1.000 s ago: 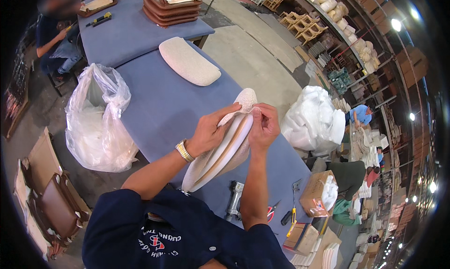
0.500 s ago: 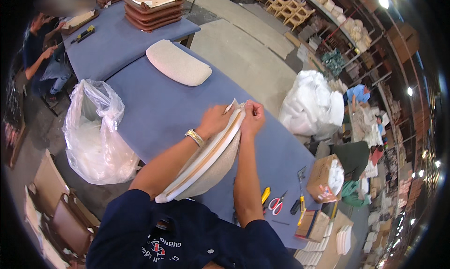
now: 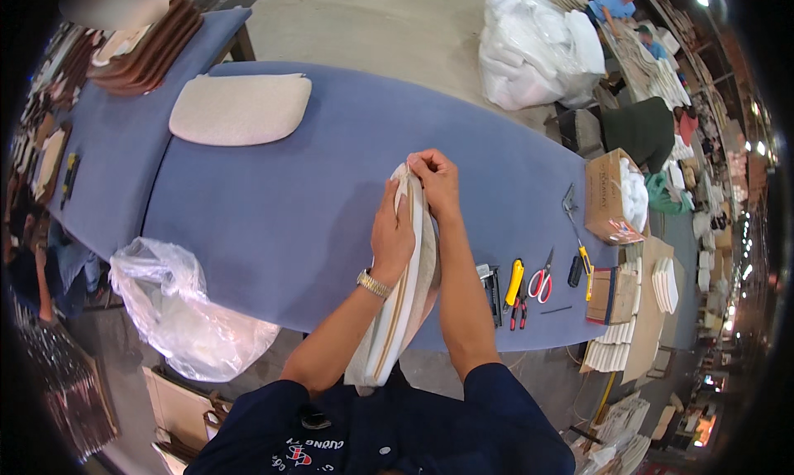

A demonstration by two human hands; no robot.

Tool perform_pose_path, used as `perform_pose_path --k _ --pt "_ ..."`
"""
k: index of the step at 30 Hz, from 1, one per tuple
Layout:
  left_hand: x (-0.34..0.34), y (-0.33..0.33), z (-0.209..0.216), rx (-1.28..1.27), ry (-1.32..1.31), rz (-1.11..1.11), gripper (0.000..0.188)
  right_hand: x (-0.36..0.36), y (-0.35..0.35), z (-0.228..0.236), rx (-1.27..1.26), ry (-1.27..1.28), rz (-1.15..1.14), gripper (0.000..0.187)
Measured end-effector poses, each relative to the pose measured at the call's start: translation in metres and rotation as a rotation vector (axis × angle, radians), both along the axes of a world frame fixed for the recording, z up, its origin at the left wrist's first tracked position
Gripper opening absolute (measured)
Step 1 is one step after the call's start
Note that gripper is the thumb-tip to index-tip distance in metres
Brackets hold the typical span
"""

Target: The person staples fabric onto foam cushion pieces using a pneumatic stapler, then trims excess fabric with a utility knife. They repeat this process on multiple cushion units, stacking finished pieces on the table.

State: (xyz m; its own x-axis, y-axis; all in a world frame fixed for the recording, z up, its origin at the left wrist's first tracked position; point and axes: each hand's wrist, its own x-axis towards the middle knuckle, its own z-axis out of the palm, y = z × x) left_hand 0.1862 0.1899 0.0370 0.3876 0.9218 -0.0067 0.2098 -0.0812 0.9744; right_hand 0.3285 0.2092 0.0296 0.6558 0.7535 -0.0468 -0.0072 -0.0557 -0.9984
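I hold a cushion pad (image 3: 405, 297) on edge between my forearms, its lower end near my body. Its edge shows beige fabric, white foam and a brown strip, perhaps wood. My left hand (image 3: 392, 242), with a gold watch at the wrist, grips the pad's side near the top, fingers pointing up. At the top end my right hand (image 3: 435, 179) pinches the fabric between thumb and fingers. Farther off to the left, a beige covered pad (image 3: 240, 111) lies flat on the blue-topped table (image 3: 347, 115).
Right on the table lie a yellow cutter (image 3: 514, 283), red-handled scissors (image 3: 542, 283), pliers (image 3: 518, 308) and a yellow-handled tool (image 3: 581, 247). A carton (image 3: 605, 194) stands at the right end. Plastic bags (image 3: 190, 318) hang at the near left edge. Brown pads (image 3: 149, 61) are stacked far left.
My view has turned, so the table lies more level. The pad in my hands stands more upright, and my left hand now lies along its side, lower than before.
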Motion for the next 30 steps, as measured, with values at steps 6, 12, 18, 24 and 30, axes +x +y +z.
perform_pose_path --k 6,12,18,24,30 --pt "-0.006 0.067 -0.020 -0.526 -0.486 -0.245 0.060 -0.007 0.001 0.000 0.028 -0.066 -0.106 0.010" --pt "0.028 0.157 -0.050 -0.445 -0.127 -0.577 0.064 -0.056 0.023 -0.015 0.134 -0.021 -0.302 0.012" --pt "0.051 0.165 -0.067 -0.342 -0.154 -0.713 0.063 -0.060 0.023 -0.021 0.095 -0.196 -0.395 0.012" --pt "0.054 0.177 -0.055 -0.396 0.059 -0.924 0.063 -0.060 0.010 -0.023 0.244 0.016 -0.342 0.011" --pt "0.035 0.167 -0.034 -0.475 0.002 -0.856 0.066 -0.065 -0.009 -0.027 0.304 0.161 -0.215 0.011"
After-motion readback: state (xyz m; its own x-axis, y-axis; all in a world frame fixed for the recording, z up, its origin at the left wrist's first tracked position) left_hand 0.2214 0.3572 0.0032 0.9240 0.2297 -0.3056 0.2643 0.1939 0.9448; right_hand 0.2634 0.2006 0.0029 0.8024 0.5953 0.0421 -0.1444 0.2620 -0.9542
